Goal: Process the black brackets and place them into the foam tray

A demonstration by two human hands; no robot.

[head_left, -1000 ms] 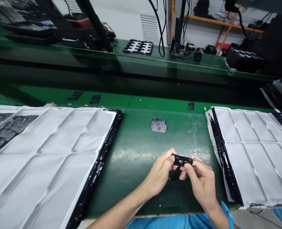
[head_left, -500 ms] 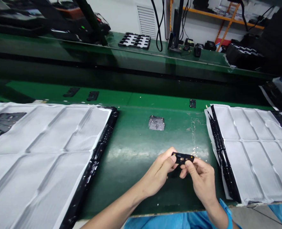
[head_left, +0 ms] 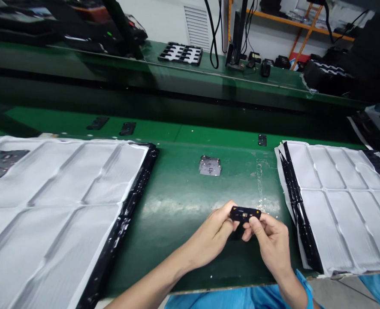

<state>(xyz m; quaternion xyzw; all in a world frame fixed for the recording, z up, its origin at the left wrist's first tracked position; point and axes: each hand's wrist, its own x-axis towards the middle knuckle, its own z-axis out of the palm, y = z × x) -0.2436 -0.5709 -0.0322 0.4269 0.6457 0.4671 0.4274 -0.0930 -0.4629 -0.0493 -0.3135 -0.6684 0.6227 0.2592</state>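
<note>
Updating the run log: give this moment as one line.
left hand, right hand: pinch black part | grey plate: on bench

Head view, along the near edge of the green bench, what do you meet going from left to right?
large white-lined tray → left hand → small black part pinched between both hands → right hand → second white-lined tray

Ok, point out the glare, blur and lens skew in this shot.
Head view: pale glare on the green bench, left of the hands; head view, top left: the dark machinery is smeared; head view, centre: the small black part pinched between left hand and right hand is sharp; head view, top: the far ledge runs tilted, wide-lens skew.
</note>
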